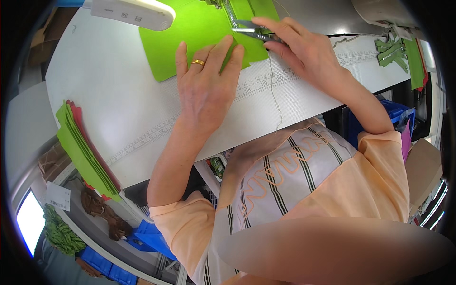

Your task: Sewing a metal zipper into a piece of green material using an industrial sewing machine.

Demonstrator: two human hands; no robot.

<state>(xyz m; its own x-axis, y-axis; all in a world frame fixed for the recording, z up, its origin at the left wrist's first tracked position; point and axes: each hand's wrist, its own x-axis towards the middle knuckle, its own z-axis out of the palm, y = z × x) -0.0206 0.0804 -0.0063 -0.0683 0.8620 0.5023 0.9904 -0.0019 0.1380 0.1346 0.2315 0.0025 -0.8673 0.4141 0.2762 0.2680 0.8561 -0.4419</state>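
Observation:
A bright green fabric piece (164,54) lies flat on the white sewing table, below metal machine parts (216,4) at the top edge. My left hand (209,71) rests palm down on it, fingers spread, a gold ring on one finger. In my right hand (306,54) is a pair of thread snips (256,32), gripped between thumb and fingers. Their blades point left over the fabric, close to a narrow ridged strip (231,15) and just above my left fingertips. Loose thread (272,85) trails from beneath the snips toward the table's front edge.
A white lamp-like arm (133,13) hangs over the upper left. Stacked green and red fabric pieces (88,152) hang on the table's left edge. Green scraps (392,53) lie at the right end. A printed ruler (254,85) crosses the white tabletop (109,85). Blue bins (154,237) stand below.

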